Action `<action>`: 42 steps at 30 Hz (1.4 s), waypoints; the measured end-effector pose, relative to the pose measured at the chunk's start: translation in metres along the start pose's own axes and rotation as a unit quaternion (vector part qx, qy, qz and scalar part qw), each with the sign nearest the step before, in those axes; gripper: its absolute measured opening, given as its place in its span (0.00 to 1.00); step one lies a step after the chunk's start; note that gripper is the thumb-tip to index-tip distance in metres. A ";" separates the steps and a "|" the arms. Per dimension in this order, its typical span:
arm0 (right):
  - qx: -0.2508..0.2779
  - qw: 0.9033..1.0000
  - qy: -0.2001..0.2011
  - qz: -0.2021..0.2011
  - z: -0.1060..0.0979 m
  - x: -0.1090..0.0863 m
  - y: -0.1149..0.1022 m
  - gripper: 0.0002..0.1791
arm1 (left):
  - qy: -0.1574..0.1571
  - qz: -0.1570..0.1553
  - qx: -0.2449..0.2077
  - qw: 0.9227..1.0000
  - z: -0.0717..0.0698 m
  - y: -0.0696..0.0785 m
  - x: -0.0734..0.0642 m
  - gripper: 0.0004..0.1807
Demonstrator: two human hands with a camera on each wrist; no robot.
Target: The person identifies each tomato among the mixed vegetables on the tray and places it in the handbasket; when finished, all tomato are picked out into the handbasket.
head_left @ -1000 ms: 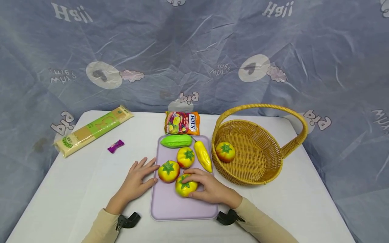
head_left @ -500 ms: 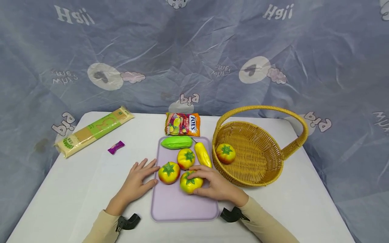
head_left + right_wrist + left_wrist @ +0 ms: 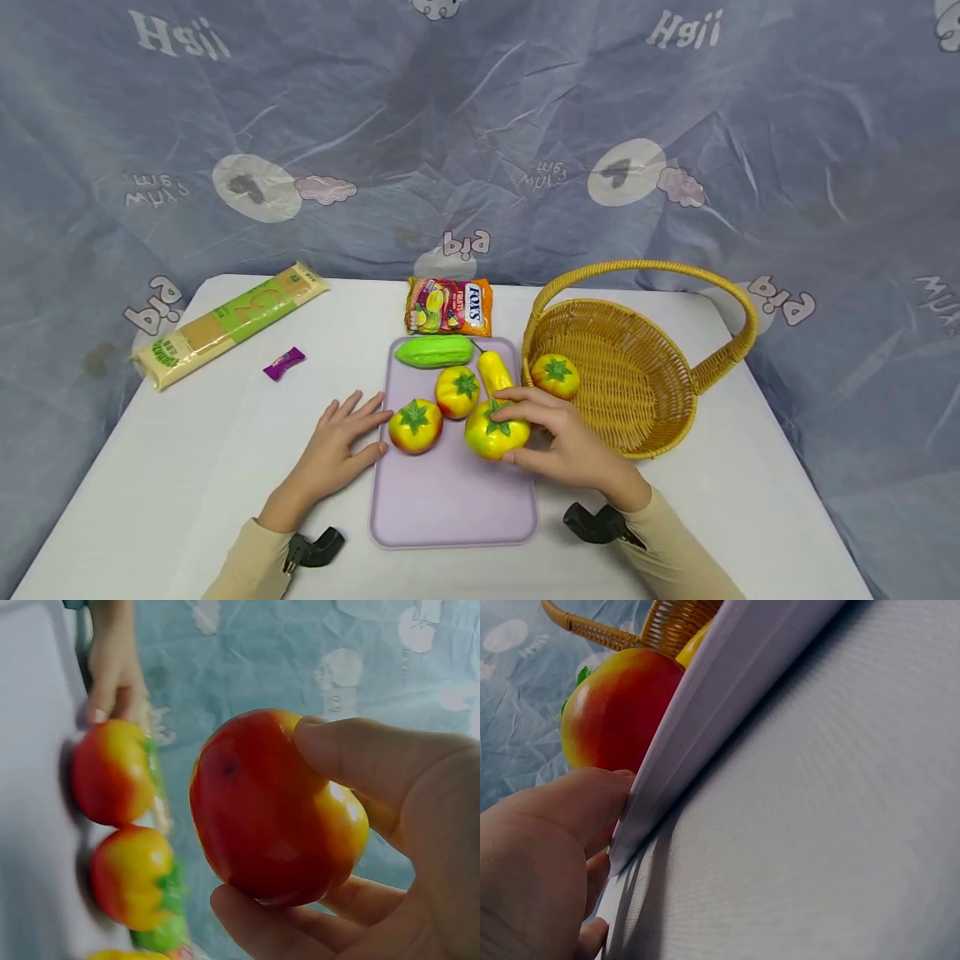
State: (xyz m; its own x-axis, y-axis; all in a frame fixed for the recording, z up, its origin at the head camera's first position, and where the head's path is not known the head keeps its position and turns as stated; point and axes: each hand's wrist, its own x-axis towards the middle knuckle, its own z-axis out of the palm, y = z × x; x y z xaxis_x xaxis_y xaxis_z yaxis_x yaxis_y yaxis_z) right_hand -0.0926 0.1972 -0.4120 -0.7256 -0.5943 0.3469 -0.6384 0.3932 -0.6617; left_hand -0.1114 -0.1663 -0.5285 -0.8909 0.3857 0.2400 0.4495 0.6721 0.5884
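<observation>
My right hand (image 3: 566,446) grips a yellow-red toy tomato (image 3: 487,442) with a green star-shaped top, thumb on one side and fingers on the other. In the right wrist view this tomato (image 3: 262,817) shows its red underside, lifted clear of the lilac tray (image 3: 450,512). Two more toy tomatoes (image 3: 415,437) lie on the tray, beside a ridged green toy vegetable (image 3: 433,352) and a long yellow toy pepper (image 3: 492,372), partly hidden by my right hand. With fingers spread, my left hand (image 3: 337,446) rests at the tray's left edge.
Right of the tray stands a wicker basket (image 3: 618,404) with a tall handle and one toy tomato (image 3: 555,379) inside. A Fox's candy bag (image 3: 448,306) lies behind the tray. To the left are a purple wrapped candy (image 3: 284,363) and a long noodle pack (image 3: 228,325).
My right hand has lifted the tomato and carried it right and away from me, over the tray's right side toward the basket. The left hand has stayed in place.
</observation>
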 end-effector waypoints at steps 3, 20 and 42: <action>-0.018 1.000 0.025 0.001 -0.010 -0.004 0.001 0.24 | 0.000 0.000 -0.001 1.000 -0.001 0.000 0.000 0.26; -0.063 0.983 0.166 0.056 -0.056 -0.037 0.026 0.27 | 0.000 0.002 -0.003 1.000 0.000 0.001 -0.001 0.26; -0.076 0.946 0.231 0.215 -0.079 -0.050 0.063 0.25 | 0.000 -0.002 -0.010 1.000 0.000 0.000 -0.001 0.26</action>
State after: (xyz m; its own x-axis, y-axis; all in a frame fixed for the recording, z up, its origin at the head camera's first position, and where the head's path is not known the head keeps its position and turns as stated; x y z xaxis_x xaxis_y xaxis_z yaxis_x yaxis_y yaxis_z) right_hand -0.1167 0.3070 -0.4182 -0.9392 0.0000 0.3434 -0.2623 0.6455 -0.7173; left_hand -0.1104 -0.1668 -0.5283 -0.8928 0.3832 0.2366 0.4441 0.6616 0.6042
